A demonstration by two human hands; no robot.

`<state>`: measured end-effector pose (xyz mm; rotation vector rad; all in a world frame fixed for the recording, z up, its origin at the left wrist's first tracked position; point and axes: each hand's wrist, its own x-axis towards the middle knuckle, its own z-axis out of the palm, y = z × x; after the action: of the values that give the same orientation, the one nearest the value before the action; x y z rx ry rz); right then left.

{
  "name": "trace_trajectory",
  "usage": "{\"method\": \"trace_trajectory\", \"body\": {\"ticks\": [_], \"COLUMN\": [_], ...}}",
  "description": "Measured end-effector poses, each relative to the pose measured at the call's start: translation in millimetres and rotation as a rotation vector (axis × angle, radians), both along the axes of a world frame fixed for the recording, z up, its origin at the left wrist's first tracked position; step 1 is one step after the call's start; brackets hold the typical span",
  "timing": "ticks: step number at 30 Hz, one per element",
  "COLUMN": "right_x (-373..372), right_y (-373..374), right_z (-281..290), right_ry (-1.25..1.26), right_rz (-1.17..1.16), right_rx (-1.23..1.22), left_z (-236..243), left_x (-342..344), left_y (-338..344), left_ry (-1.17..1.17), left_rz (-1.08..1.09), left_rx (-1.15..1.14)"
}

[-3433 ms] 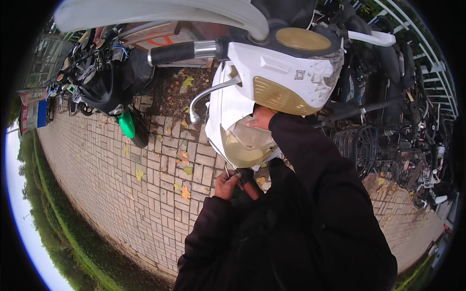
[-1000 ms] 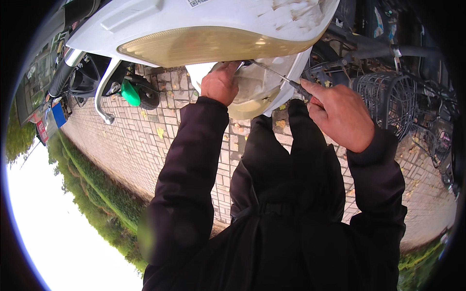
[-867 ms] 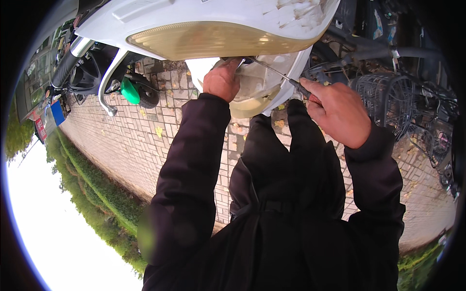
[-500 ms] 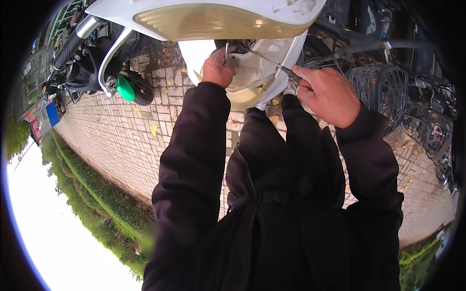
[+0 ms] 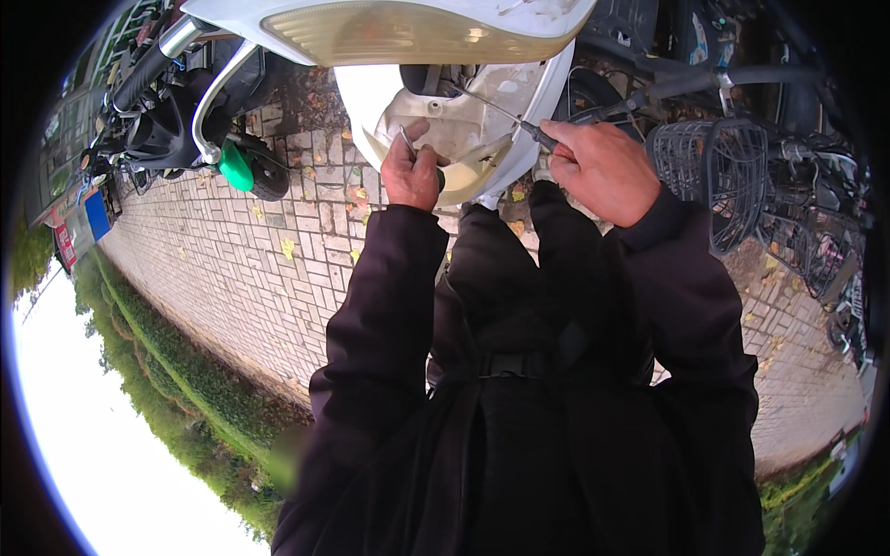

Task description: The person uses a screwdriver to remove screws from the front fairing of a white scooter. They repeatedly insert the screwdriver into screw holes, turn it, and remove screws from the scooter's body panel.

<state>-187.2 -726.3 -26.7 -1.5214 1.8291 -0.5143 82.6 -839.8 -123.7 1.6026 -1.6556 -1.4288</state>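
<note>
My right hand [image 5: 607,171] grips a screwdriver [image 5: 535,135] by its dark handle. Its long thin shaft [image 5: 491,107] slants up and left into the opening of a white scooter body [image 5: 547,97]; where the tip ends I cannot tell. My left hand [image 5: 413,178] is closed on a slim metal tool [image 5: 407,139], whose shiny end pokes up past the fingers. A dark bit, perhaps its handle, shows beside the palm. That hand is over the lower left of the opening, in front of a dirty pale inner panel [image 5: 454,125]. Above both hands spans a yellowed lamp lens [image 5: 408,35].
At left stands a dark two-wheeler with a curved silver bar [image 5: 206,111] and a green end piece [image 5: 235,167]. Bicycles with a black wire basket [image 5: 709,176] crowd the right. Brick paving [image 5: 269,241] with fallen leaves lies below, and a green hedge [image 5: 176,371] runs lower left.
My left hand has drawn down and slightly left out of the opening, the metal tool still in it. My right hand has shifted slightly left and up with the screwdriver.
</note>
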Motion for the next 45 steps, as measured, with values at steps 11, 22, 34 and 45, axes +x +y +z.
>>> {"method": "trace_trajectory", "body": {"ticks": [11, 22, 34, 45], "right_x": [3, 2, -17, -7], "right_y": [8, -35, -28, 45], "right_z": [-12, -17, 5, -25], "right_ry": [-0.047, -0.125, -0.327, -0.672], "right_rz": [-0.042, 0.021, -0.045, -0.433], "right_rx": [-0.007, -0.027, 0.030, 0.092], "left_z": [-4, -13, -13, -11], "left_x": [8, -36, -38, -59], "left_y": [44, -46, -40, -83], "left_ry": [0.119, -0.485, -0.487, -0.175], "left_rz": [0.095, -0.417, -0.455, -0.225], "left_rx": [0.118, -0.673, -0.622, 0.059]}}
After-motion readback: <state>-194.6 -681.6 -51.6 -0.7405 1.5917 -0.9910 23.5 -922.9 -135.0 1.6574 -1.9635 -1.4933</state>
